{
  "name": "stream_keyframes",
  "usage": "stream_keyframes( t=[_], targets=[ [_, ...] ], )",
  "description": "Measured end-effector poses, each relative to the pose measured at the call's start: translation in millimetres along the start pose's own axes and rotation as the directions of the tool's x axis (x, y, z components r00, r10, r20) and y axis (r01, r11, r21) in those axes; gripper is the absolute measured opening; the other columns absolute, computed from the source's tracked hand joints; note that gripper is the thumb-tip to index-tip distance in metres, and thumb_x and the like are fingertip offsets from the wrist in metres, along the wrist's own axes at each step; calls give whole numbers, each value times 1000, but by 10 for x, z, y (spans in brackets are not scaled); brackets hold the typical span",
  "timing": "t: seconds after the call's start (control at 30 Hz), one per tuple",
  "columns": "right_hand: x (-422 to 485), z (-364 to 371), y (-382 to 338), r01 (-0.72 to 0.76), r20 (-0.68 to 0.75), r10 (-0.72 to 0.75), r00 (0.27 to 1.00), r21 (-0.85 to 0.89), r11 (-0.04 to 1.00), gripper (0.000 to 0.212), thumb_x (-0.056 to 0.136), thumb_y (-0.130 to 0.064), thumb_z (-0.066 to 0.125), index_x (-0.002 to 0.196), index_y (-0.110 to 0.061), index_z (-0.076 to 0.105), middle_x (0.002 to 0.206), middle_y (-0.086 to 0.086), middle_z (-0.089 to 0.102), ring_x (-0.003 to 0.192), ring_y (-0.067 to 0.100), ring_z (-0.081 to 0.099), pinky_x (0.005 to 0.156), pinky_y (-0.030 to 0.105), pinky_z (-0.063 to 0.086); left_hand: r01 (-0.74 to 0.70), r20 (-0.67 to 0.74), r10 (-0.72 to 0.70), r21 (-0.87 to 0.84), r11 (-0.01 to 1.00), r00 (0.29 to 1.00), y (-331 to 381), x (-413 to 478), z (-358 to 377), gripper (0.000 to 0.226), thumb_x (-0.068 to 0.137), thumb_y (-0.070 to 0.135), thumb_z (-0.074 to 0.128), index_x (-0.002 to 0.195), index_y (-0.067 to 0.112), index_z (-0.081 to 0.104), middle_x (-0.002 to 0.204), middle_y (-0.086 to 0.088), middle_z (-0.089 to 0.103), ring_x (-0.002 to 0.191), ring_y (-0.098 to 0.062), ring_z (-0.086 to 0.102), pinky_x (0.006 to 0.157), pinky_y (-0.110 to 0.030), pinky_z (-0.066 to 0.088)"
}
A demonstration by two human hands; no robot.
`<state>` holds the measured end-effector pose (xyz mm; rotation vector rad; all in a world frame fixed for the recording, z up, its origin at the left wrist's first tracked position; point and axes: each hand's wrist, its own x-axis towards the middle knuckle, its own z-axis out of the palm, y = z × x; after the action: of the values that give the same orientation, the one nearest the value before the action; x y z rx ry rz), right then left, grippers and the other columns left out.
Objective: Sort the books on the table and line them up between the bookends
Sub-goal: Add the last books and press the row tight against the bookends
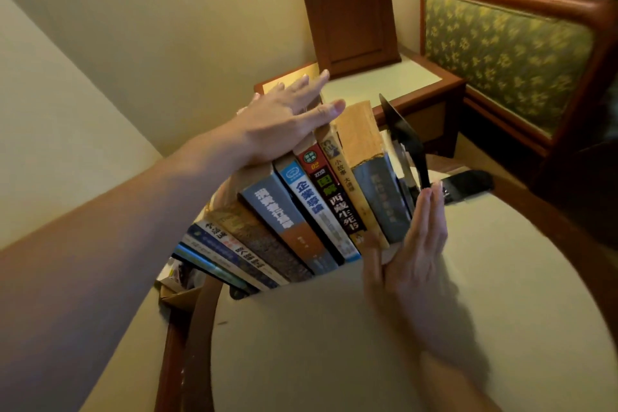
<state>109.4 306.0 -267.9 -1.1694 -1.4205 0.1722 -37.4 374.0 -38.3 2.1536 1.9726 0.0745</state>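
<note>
While the left hand (284, 120) lies flat and open across the top edges of the books (301, 211), fingers spread and closing on nothing, the right hand (414, 251) stands edge-up with straight fingers together, its palm pressed against the end of the row by the dark grey book (381, 201). Neither hand clamps anything; both only press. The left forearm reaches in long from the lower left, and the right wrist comes up from the bottom edge.

Just beyond the right fingertips stands a black bookend (406, 140), its thin upright plate just beside the last book; whether they touch is unclear. A small black foot of a second bookend (239, 293) seems to peek out under the near-left end of the row. Behind the right hand lies a dark flat object (468, 184), too blurred to name.

The row stands on a pale round table (334, 344) with a brown wooden rim. The books are upright with spines toward the camera, and their long axes run up from the tabletop, fanned by the wide lens, the left ones leaning most. Behind are a wooden cabinet (351, 17) on a side table (384, 84) and a green patterned chair (508, 57).
</note>
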Motion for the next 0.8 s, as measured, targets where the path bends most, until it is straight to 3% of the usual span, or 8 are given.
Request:
stream_keyframes(
  t=[0.1, 0.27, 0.47, 0.6, 0.63, 0.73, 0.8],
  targets=[
    [-4, -54, 25, -9, -16, 9, 1000, -27, 1000, 76, 90, -26, 65, 149, 0, 25, 153, 31, 30, 142, 38, 34, 114, 44, 31, 27, 0, -27, 42, 999, 1000, -13, 33, 39, 84, 79, 81, 15, 156, 49, 10, 168, 10, -2, 155, -19, -5, 122, -53, -6],
    [4, -79, 23, -59, 39, 59, 997, -17, 998, 75, 92, -33, 61, 152, -6, 25, 150, 25, 36, 134, 38, 42, 105, 51, 42, 46, -26, -45, 50, 998, 999, -51, 10, 105, 86, 78, 85, 14, 156, 48, 17, 168, 12, -1, 155, -16, -5, 122, -52, -6],
    [127, -264, 69, -210, 328, 216, 920, -54, 976, 85, 89, -45, 60, 157, -17, 17, 151, 18, 41, 137, 33, 43, 107, 53, 44, 54, -32, -53, 41, 998, 998, -71, -53, 106, 95, 72, 91, 12, 156, 47, 17, 168, 13, -2, 155, -15, -7, 124, -51, -6],
    [230, -336, 139, -276, 411, 257, 875, -14, 961, 83, 85, -57, 58, 155, -34, 20, 138, 8, 56, 118, 23, 56, 96, 44, 52, 50, -47, -47, 54, 997, 998, -67, -48, 129, 92, 75, 89, 13, 157, 46, 16, 168, 12, -1, 155, -15, -6, 124, -51, -6],
    [258, -349, 142, -296, 418, 254, 872, 37, 954, 81, 84, -53, 61, 153, -35, 24, 135, 5, 59, 114, 18, 58, 92, 42, 54, 50, -48, -47, 51, 997, 998, -69, -46, 133, 92, 76, 89, 13, 157, 46, 16, 168, 12, -1, 155, -15, -6, 124, -51, -6],
    [321, -372, 146, -339, 449, 226, 864, 190, 921, 74, 82, -32, 67, 148, -31, 36, 129, -10, 59, 106, -8, 59, 82, 14, 52, 58, -51, -57, 33, 998, 997, -81, -52, 133, 92, 76, 88, 13, 157, 46, 14, 168, 13, -2, 155, -14, -6, 124, -50, -6],
    [349, -382, 191, -348, 472, 207, 857, 232, 908, 71, 82, -22, 70, 145, -32, 38, 128, -17, 57, 108, -15, 55, 82, 10, 50, 59, -44, -58, 35, 998, 997, -72, -62, 142, 92, 76, 87, 13, 158, 46, 12, 168, 13, -3, 155, -13, -6, 124, -51, -6]
  ],
)
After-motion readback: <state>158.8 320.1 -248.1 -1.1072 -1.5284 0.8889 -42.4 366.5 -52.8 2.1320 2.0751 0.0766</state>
